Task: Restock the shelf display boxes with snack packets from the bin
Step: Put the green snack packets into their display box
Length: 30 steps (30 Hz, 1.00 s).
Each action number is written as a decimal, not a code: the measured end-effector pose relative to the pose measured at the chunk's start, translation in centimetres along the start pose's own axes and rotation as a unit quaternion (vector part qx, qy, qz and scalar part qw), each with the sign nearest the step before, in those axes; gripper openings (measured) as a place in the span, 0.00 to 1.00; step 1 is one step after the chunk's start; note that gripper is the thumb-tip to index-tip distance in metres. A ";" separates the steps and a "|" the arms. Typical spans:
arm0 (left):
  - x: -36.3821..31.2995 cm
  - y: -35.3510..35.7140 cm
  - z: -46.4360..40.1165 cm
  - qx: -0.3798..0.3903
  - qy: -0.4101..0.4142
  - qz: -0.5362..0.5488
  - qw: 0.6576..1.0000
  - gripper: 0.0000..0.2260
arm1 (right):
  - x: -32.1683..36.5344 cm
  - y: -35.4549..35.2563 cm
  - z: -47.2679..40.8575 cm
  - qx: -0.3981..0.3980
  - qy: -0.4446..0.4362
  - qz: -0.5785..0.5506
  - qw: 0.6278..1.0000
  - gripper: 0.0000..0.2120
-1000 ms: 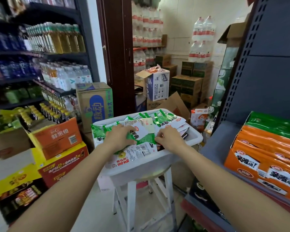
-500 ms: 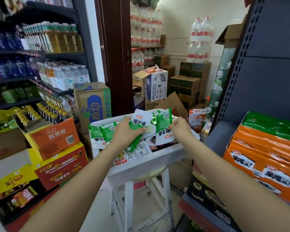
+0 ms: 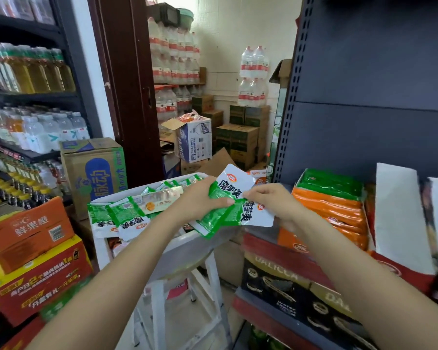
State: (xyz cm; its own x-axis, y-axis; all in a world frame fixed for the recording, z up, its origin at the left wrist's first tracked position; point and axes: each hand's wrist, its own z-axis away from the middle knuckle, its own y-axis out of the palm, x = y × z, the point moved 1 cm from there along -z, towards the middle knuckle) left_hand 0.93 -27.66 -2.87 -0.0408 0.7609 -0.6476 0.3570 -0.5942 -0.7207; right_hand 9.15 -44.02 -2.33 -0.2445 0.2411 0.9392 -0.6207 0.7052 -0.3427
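Observation:
A white bin (image 3: pixel 187 248) stands on a white stool (image 3: pixel 208 294) and holds several green-and-white snack packets (image 3: pixel 116 215). Above the bin's right rim, my left hand (image 3: pixel 200 198) grips a bunch of these green packets (image 3: pixel 225 195). My right hand (image 3: pixel 271 200) pinches the right end of the same bunch. On the grey shelf to the right sits an orange display box (image 3: pixel 291 242) filled with orange packets (image 3: pixel 331 205) and green packets (image 3: pixel 331 183) at the back.
A tall dark shelf upright (image 3: pixel 292 97) rises right of the bin. A black boxed product (image 3: pixel 283 281) sits on the lower shelf. White card flaps (image 3: pixel 400 215) stand at far right. Drink shelves (image 3: pixel 28 137) and orange cartons (image 3: pixel 28 231) line the left; stacked boxes and water bottles fill the back room.
Both hands have lifted a bunch of green packets out of the bin and carried it up and to the right, toward the shelf. The view has turned right.

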 end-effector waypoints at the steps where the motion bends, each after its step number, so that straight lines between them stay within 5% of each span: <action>1: -0.5 0.0 -0.2 -0.005 -0.009 0.019 1.000 0.16 | 0.7 -0.3 0.6 -0.013 -0.002 -0.004 1.000 0.08; 8: -4.9 0.6 -0.1 -0.052 -0.003 0.150 0.987 0.15 | 4.0 -4.0 4.0 -0.097 -0.027 0.009 0.995 0.09; 15: -12.9 3.5 -0.3 -0.047 0.087 -0.010 0.995 0.40 | 3.9 -9.1 8.7 -0.210 0.016 -0.105 0.972 0.12; 22: -18.5 8.2 0.4 -0.016 0.186 -0.147 0.971 0.33 | 3.5 -13.7 13.2 -0.270 0.009 -0.108 0.957 0.05; 28: -20.6 10.4 1.3 0.001 0.251 -0.193 0.949 0.47 | 2.4 -16.8 15.5 -0.311 0.027 -0.118 0.943 0.09; 30: -21.3 10.9 1.4 -0.017 0.284 -0.250 0.926 0.40 | 1.9 -17.5 15.7 -0.318 0.036 -0.134 0.938 0.11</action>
State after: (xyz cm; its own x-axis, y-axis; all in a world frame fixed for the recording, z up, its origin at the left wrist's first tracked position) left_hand 4.39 -50.73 2.75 0.2854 0.9584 0.0058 0.4563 -0.1306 -0.8802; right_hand 7.85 -66.35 5.11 -0.0785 0.0265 0.9966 -0.0783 0.9964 -0.0326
